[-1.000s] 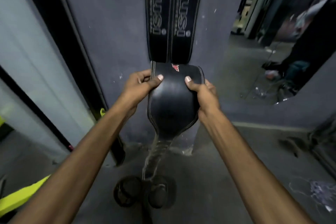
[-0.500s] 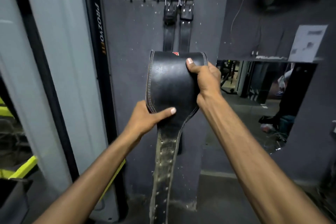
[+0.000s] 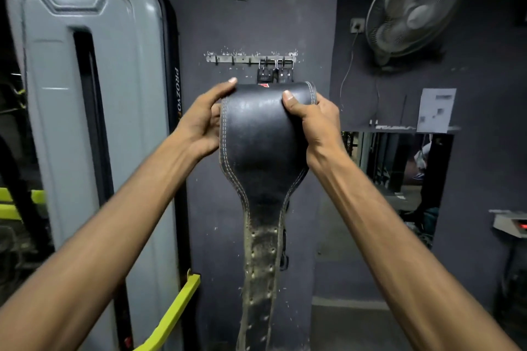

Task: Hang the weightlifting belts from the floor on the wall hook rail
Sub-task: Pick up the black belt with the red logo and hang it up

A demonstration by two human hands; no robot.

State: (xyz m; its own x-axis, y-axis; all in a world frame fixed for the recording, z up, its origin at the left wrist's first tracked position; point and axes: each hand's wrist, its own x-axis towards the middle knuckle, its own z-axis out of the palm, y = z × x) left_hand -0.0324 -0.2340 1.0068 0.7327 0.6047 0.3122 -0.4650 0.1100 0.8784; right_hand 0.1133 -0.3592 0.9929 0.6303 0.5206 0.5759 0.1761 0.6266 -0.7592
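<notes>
Both hands up in front of dark wall, gripping one black leather belt (image 3: 262, 134) at its wide padded section: left hand (image 3: 204, 120) clamped on left edge, thumb over top fold; right hand (image 3: 313, 120) clamped on right edge, thumb pressed on front face. Belt folded over at top, worn perforated tail (image 3: 258, 273) hanging straight down between forearms. Buckle end not visible, likely behind the fold. Held just below hook rail (image 3: 251, 59), not yet on any hook. Two hung belts (image 3: 275, 72) already on rail's right-hand hooks by their buckles, several bare hooks to the left. Risks, judged from here: buckle hidden behind the fold, so hooking done half blind and could miss the peg; lifting near the right end could knock the two hung belts loose; heavy tail swinging could drag belt off a shallow hook once released. Safer target probably a free hook left of hung pair.
</notes>
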